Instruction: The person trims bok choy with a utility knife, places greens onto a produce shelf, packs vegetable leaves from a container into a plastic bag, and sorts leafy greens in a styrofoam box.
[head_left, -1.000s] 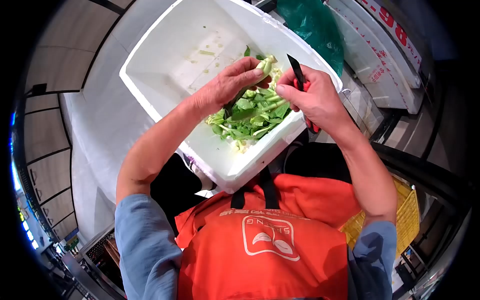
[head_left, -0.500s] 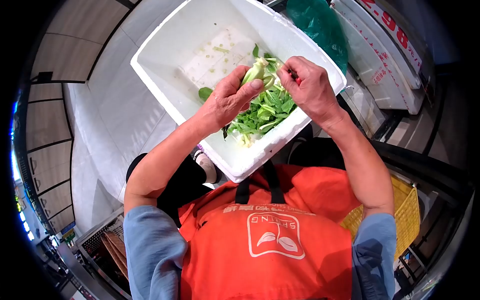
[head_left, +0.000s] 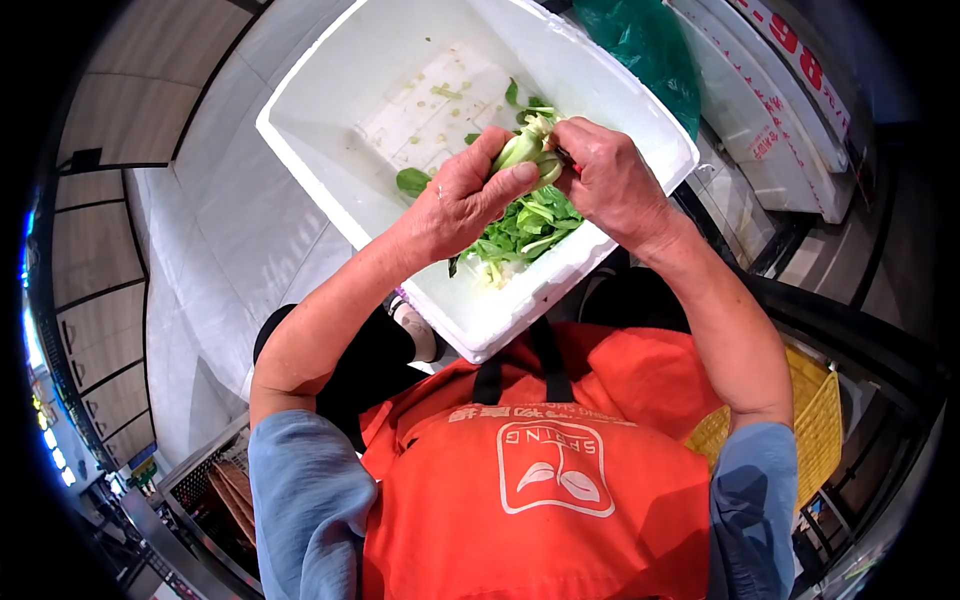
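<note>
A leafy green vegetable with a pale stem end is in my left hand, its fingers wrapped round it. My right hand is closed on a red-handled knife, right against the stem end. Most of the knife is hidden by the fingers, and its blade cannot be made out. Both hands are over a white foam box. Below them, loose green leaves and pale trimmings lie in the near part of the box.
A dark green plastic bag lies beyond the box's right side. White boards with red print lean at the upper right. A yellow basket is at the lower right, a dark crate at the lower left.
The knife blade, raised and visible one second ago, is now out of sight. My right hand has come in against the stem end, and the vegetable has been turned into fuller view.
</note>
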